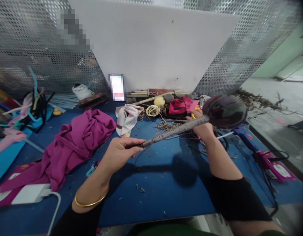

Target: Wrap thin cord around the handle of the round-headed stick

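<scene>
A long stem wrapped in grey-brown strip slants across the middle, rising to the right. At its upper end sits a large, dark, rounded head in mottled maroon and green. My left hand pinches the lower tip between thumb and fingers. Behind the upper stem, below the head, is my right hand. Its fingers are partly hidden and curl by a small yellow piece that I cannot make out. Just beyond them lies a bright pink cloth.
Purple cloth is heaped at left, near a white charger. A pale cloth, yellow cord and dry plant bits lie farther back. A lit phone leans at the white board. A blue glue gun lies right.
</scene>
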Demonstrator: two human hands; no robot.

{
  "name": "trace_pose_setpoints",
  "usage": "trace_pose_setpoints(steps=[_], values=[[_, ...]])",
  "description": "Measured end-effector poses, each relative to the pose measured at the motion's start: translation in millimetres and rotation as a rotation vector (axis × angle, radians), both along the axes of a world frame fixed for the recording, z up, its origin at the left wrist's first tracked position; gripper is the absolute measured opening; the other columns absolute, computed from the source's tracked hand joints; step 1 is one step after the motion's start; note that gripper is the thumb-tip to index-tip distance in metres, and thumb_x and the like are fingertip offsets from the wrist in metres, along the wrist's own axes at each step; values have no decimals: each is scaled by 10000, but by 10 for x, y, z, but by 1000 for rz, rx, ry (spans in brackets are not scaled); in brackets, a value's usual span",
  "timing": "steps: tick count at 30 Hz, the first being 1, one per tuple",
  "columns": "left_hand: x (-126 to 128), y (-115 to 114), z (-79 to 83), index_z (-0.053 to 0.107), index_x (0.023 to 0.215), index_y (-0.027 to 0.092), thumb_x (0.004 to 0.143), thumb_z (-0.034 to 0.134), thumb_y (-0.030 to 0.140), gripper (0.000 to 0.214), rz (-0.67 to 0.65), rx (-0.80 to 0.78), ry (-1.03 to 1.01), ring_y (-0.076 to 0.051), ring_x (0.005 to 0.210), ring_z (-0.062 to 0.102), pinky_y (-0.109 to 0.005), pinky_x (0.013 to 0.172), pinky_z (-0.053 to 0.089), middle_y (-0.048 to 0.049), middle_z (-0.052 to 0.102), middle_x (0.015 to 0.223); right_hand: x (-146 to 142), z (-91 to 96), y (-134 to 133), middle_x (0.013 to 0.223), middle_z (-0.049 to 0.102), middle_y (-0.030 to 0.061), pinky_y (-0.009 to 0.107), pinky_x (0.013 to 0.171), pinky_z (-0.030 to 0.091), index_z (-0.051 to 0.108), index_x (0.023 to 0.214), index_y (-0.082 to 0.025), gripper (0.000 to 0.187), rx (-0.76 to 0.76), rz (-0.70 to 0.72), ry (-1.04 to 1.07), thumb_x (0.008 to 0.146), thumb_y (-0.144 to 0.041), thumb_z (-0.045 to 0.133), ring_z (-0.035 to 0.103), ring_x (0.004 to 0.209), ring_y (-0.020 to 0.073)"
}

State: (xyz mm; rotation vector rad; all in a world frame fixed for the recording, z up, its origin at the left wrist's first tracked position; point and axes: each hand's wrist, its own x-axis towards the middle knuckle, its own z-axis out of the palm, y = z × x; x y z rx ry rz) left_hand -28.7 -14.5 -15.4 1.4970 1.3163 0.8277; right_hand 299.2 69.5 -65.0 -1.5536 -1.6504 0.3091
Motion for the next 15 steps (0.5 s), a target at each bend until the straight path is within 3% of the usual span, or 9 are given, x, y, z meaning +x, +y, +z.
trace_pose_setpoints(steps=[3, 7, 9, 11, 13, 15], values=[[21, -10, -19, 787, 908, 178, 664, 703, 214, 260, 38, -11, -42, -77, 486, 491, -198, 491, 406, 20, 591, 542, -502, 42, -184, 1166, 661, 97, 431, 1062, 400, 676, 1088, -181, 305, -83, 358, -9, 785, -167, 638, 588, 1136, 258], [32, -2, -49, 783, 917, 170, 668, 693, 203, 266, 62, -36, -92, -64, 451, 457, -191, 447, 367, 33, 551, 528, -1104, 91, -534, 1258, 625, 76, 395, 1032, 428, 628, 1170, -207, 366, -231, 733, 167, 806, -246, 640, 573, 1179, 237], [34, 3, -56, 781, 914, 159, 662, 691, 194, 269, 75, -52, -117, -64, 444, 455, -187, 433, 359, 36, 544, 517, -1278, 96, -677, 1082, 692, 55, 347, 915, 492, 663, 1058, -200, 237, -283, 785, 207, 836, -274, 619, 641, 1017, 213], [32, 7, -58, 777, 911, 145, 650, 693, 191, 278, 100, -66, -138, -68, 440, 465, -186, 420, 356, 33, 554, 517, -1358, 100, -780, 805, 682, 27, 287, 745, 505, 670, 867, -185, 159, -278, 737, 182, 895, -274, 542, 638, 771, 166], [31, 11, -59, 773, 911, 136, 639, 701, 197, 287, 125, -77, -149, -72, 434, 468, -187, 408, 351, 32, 559, 512, -1376, 121, -852, 681, 601, 21, 275, 663, 469, 637, 761, -178, 239, -156, 657, 121, 927, -265, 488, 569, 667, 148], [33, 15, -65, 770, 904, 132, 633, 711, 209, 288, 138, -84, -162, -69, 425, 466, -187, 402, 343, 28, 574, 525, -1372, 159, -905, 776, 593, 53, 302, 714, 465, 627, 770, -180, 213, 26, 636, 112, 922, -254, 498, 561, 757, 167]])
